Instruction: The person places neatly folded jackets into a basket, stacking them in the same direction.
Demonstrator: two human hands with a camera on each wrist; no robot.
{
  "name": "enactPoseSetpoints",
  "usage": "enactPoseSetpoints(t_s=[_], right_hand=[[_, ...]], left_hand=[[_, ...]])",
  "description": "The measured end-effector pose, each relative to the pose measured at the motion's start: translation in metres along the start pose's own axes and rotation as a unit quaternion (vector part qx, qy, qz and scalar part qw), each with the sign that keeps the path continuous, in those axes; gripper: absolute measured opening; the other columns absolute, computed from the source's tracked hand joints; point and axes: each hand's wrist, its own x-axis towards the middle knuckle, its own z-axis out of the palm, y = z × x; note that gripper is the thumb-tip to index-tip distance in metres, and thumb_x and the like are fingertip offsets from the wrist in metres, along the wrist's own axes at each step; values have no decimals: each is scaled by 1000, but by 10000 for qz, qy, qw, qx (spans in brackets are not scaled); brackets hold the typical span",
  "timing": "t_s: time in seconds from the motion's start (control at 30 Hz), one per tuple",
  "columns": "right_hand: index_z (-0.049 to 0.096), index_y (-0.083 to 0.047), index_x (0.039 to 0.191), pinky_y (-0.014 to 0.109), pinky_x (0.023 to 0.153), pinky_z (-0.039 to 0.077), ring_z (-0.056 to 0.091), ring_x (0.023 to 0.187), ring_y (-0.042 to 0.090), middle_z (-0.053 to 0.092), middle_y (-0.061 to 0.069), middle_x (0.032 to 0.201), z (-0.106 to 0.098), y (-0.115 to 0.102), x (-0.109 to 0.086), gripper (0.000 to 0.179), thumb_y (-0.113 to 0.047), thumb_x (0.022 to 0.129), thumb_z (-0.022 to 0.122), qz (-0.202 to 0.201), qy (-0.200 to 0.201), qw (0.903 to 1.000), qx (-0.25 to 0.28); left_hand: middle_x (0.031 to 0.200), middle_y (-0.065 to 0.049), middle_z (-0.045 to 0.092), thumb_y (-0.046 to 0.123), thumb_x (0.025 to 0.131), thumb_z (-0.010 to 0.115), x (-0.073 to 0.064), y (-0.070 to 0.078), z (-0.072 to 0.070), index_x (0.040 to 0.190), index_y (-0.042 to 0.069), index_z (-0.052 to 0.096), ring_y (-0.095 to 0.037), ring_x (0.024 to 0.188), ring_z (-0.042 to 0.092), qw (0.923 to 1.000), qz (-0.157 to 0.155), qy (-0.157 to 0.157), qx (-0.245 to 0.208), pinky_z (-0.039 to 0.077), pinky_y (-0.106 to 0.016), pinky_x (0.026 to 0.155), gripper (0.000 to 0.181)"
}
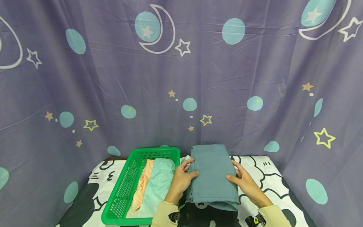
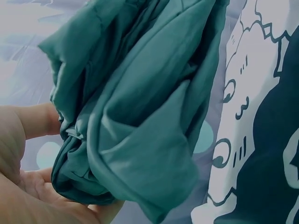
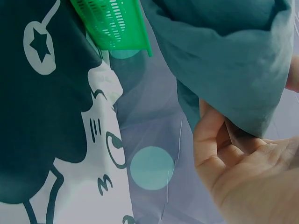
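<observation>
A folded blue-grey cloth [image 1: 214, 176] is held up between both hands, above the patterned sheet. My left hand [image 1: 180, 179] grips its left edge, thumb on the upper face and the other fingers beneath. On the opposite edge, my right hand [image 1: 248, 184] holds it the same way. Loose layers and a drooping corner of the cloth [image 2: 145, 154] show in the left wrist view. In the right wrist view, curled fingers [image 3: 210, 135] support the underside of the cloth [image 3: 229, 79].
Left of the cloth stands a green plastic basket [image 1: 113, 201], holding a mint cloth [image 1: 158, 183] and a peach cloth [image 1: 143, 186]. A black-and-white cartoon sheet [image 1: 256, 164] covers the surface below. Behind hangs a purple curtain [image 1: 212, 69] with moons and stars.
</observation>
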Motion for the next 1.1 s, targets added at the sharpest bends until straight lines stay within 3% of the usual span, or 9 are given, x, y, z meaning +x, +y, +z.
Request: enactPoseSetpoints(t_s=[0.37, 0.63, 0.9, 1.1], right_hand=[[19, -11, 162, 36, 98, 50, 60, 125, 26, 52, 27, 149, 14, -10, 4, 81, -21, 98, 68, -91, -271, 9996, -67], [14, -7, 163, 41, 101, 50, 56, 131, 31, 48, 29, 151, 21, -17, 7, 84, -21, 99, 67, -260, -616, 9978, -31], [10, -9, 164, 35, 97, 52, 59, 125, 20, 48, 26, 151, 31, -20, 11, 85, -21, 100, 64, -340, -1037, 9940, 93], [7, -8, 164, 33, 89, 51, 59, 114, 20, 46, 28, 152, 39, -23, 14, 86, -17, 99, 63, -471, -1313, 9902, 74]], left_hand=[[159, -24, 40, 11, 92, 72, -1, 4, -23, 146, 16, 58, -46, 149, 35, 9998, 82, -83, 171, 40, -64, 111, 56], [161, -28, 36, 12, 94, 71, -3, 7, -39, 148, 14, 55, -50, 149, 32, 9995, 100, -140, 259, 40, -67, 110, 57], [161, -29, 34, 11, 95, 70, -6, 9, -55, 149, 15, 54, -50, 150, 30, 9996, 67, -118, 238, 40, -66, 111, 56], [163, -29, 31, 10, 95, 69, -9, 11, -71, 147, 14, 56, -49, 151, 29, 9995, 48, -65, 309, 39, -66, 112, 55]])
